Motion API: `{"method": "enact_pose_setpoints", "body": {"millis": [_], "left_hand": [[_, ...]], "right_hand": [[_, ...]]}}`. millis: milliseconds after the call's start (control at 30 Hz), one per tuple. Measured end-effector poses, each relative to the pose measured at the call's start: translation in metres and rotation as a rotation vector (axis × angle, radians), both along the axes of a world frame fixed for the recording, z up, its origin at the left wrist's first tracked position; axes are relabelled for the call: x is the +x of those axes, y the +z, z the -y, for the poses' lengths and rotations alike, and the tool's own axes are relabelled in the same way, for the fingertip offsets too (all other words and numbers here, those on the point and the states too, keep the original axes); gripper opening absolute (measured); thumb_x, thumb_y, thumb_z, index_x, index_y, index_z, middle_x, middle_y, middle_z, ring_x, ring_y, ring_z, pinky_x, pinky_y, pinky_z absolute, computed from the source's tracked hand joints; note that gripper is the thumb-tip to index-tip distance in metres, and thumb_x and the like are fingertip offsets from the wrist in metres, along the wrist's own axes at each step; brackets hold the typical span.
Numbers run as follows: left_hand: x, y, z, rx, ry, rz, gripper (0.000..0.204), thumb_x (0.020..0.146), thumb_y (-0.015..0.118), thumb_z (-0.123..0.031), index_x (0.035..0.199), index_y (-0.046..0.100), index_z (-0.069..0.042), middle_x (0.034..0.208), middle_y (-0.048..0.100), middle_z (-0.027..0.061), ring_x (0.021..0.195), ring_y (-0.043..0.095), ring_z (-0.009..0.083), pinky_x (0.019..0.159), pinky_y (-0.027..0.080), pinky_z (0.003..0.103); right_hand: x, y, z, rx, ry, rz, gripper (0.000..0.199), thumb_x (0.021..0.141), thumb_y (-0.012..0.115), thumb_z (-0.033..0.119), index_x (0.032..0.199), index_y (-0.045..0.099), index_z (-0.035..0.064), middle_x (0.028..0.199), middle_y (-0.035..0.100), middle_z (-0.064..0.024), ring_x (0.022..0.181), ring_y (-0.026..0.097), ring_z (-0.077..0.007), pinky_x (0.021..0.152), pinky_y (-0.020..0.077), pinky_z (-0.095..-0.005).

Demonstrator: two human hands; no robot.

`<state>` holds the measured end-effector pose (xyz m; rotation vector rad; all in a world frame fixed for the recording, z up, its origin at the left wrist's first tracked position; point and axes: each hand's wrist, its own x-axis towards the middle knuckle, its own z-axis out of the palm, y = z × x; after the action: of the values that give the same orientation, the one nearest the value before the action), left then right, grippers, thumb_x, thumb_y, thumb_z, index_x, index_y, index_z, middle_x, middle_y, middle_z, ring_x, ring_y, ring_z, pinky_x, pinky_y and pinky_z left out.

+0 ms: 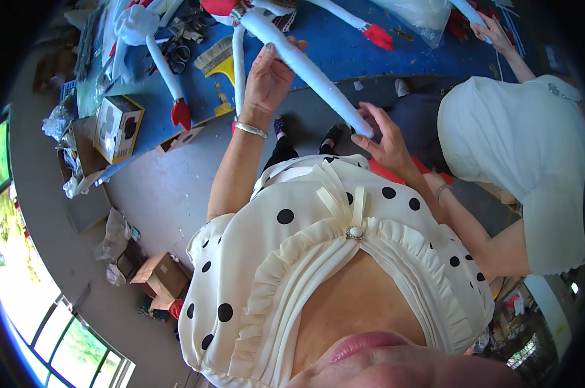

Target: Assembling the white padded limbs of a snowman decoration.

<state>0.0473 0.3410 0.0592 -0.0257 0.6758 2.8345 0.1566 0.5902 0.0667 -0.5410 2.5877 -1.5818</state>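
A long white plush leg [315, 74] of a stuffed doll slants from the blue table toward my body. My left hand [268, 81] is closed around its upper part, thumb on one side and fingertips on the other. At the leg's lower end, my right hand [388, 139] grips with thumb and fingers. The doll's red body [220, 6] is cut off by the top edge. A second thin white limb [239, 64] hangs beside my left wrist, and a white arm with a red mitten [376, 37] lies across the table.
Left on the blue table [202, 100] are another white plush doll [137, 24], scissors [176, 55] and a yellow-handled brush [222, 61]. A printed box [118, 129] stands at the corner. A co-worker in a white top [499, 129] stands close on my right, one hand [496, 35] holding a white plush limb.
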Motion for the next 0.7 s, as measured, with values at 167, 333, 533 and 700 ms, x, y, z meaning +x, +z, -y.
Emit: {"method": "enact_pose_setpoints", "body": {"millis": [167,333,533,700], "left_hand": [[0.023,-0.006,0.030,0.112,-0.095,-0.085,0.029,0.098,0.040,-0.023,0.118,0.049,-0.005,0.116,0.056,0.0103,0.119,0.048,0.0307,0.105,0.031,0.052],[0.044,0.014,0.070,0.143,-0.137,-0.095,0.034,0.098,0.037,-0.029,0.119,0.050,-0.006,0.119,0.055,0.0097,0.119,0.047,0.0315,0.106,0.029,0.052],[0.077,0.037,0.126,-0.267,-0.022,0.005,0.038,0.093,0.050,-0.036,0.118,0.046,-0.007,0.105,0.058,0.0136,0.103,0.057,0.0266,0.086,0.047,0.043],[0.039,0.050,0.186,-0.598,0.228,-0.346,0.017,0.085,0.060,-0.014,0.098,0.055,-0.005,0.073,0.055,0.0018,0.062,0.055,0.0120,0.059,0.046,0.026]], "right_hand": [[0.002,0.003,0.035,-0.124,0.127,0.321,0.039,0.086,0.065,0.023,0.112,0.053,-0.0033,0.084,0.059,-0.0117,0.072,0.060,-0.0165,0.065,0.0492,-0.0303],[0.027,0.004,0.099,-0.073,0.145,0.095,0.026,0.087,0.063,0.019,0.092,0.060,-0.0057,0.077,0.059,-0.0126,0.066,0.058,-0.0172,0.062,0.0471,-0.0299],[0.034,-0.011,0.206,-0.078,-0.003,-0.302,0.021,0.085,0.064,0.018,0.089,0.058,-0.0023,0.078,0.059,-0.0146,0.066,0.060,-0.0279,0.059,0.0465,-0.0354],[-0.011,-0.008,0.285,0.026,-0.011,-0.479,0.024,0.085,0.063,0.022,0.095,0.058,0.0006,0.079,0.059,-0.0138,0.068,0.061,-0.0281,0.059,0.0474,-0.0369]]}}
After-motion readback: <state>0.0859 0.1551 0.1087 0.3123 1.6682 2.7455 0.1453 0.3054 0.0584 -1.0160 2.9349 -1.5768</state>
